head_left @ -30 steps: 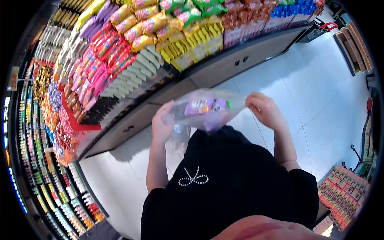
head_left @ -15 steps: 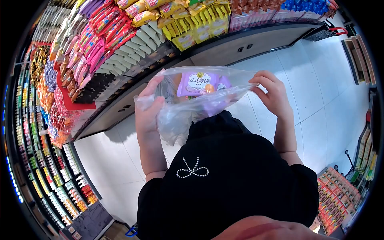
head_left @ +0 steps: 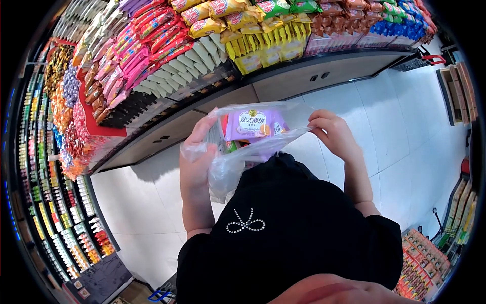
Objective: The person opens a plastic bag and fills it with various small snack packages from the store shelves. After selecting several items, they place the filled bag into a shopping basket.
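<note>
Packets (head_left: pixel 252 125) are lying in bag (head_left: pixel 223 177); bag is hanging between left hand (head_left: pixel 199 158) and right hand (head_left: pixel 332 134). Counter (head_left: pixel 283 87) is standing on far side, shelves (head_left: pixel 103 215) are running along left, basket (head_left: pixel 406 64) is sitting far right.

Translucent plastic bag (head_left: pixel 225 175), mouth spread wide; purple packets (head_left: pixel 253 127) inside, one with printed front toward camera.

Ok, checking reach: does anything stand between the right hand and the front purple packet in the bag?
Yes: a second purple packet, partly behind the front 法式薄饼 packet, sits toward the right hand; the plastic bag is open.
</note>
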Tool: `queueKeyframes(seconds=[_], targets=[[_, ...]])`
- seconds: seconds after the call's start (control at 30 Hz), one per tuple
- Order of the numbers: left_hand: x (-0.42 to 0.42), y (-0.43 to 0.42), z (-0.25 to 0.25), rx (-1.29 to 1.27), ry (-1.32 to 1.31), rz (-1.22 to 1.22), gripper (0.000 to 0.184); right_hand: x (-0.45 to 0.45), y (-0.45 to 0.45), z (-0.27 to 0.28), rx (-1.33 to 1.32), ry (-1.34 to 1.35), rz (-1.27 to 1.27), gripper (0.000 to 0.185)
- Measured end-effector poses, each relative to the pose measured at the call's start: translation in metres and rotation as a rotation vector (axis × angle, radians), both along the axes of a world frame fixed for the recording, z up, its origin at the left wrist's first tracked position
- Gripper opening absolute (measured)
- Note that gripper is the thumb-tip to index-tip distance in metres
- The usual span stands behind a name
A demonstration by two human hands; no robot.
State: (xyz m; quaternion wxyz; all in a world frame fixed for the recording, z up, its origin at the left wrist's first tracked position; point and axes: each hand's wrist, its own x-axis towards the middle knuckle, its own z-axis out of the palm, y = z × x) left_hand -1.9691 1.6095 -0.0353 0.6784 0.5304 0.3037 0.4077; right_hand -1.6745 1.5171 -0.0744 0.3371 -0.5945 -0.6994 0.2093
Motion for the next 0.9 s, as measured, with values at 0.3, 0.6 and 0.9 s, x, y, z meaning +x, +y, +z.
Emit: queueKeyframes(seconds=[0.3,0.6,0.9], targets=[[-0.008,0.032,-0.004,-0.078,-0.153,0.009,0.051,-0.013,0.056,-0.008,-0.005,-0.007,0.110,0.009],[-0.025,0.089,-0.019,-0.019,-0.039,0.049,0.051,-0.002,0.133,0.009,-0.467,-0.285,0.301,0.010],[-0.038,0.150,-0.037,0.062,0.076,-0.084,0.051,-0.007,0.247,0.104,-0.139,-0.098,0.365,0.025]])
